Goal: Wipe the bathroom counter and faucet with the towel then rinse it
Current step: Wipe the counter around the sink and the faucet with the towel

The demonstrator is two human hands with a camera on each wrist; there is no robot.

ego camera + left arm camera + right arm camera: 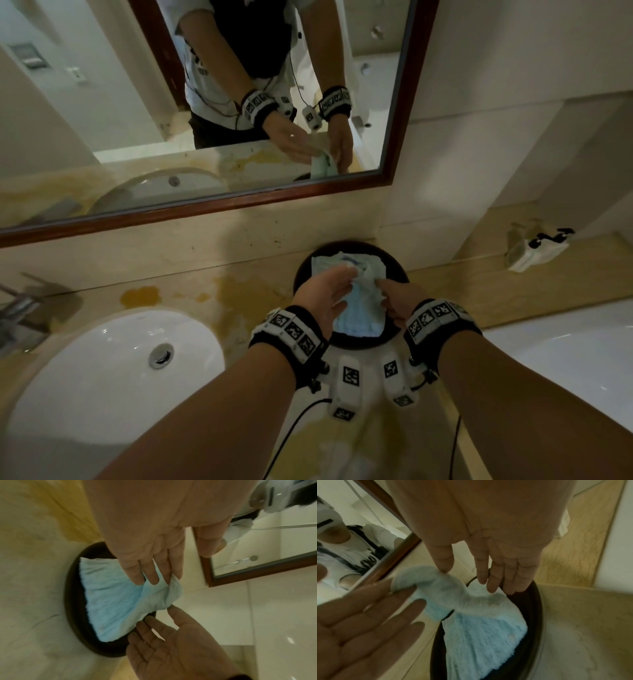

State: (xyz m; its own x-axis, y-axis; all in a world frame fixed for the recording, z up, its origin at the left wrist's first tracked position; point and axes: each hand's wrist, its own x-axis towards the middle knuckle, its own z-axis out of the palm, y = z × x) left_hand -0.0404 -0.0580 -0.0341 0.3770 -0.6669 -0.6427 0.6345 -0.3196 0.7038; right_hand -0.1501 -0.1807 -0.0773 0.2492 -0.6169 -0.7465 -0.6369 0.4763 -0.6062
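A light blue towel [359, 315] [111, 601] [484, 635] lies on a dark round tray [346, 245] [73, 608] [534, 615] on the beige counter [239, 291]. Its far end is bunched up into a raised fold. My left hand [329, 291] [150, 568] [368, 615] has straight fingers touching that fold from the left. From the right, my right hand [394, 294] [171, 642] [488, 568] reaches in with straight fingers, its thumb tip on the fold. The faucet [20, 308] is blurred at the left edge.
A white sink [102, 370] with a metal drain [160, 356] sits left of the tray. Yellow stains mark the counter behind it. A wood-framed mirror [205, 102] hangs above. A white tub [565, 359] lies to the right, and a small plastic-wrapped item [534, 250] rests on the ledge.
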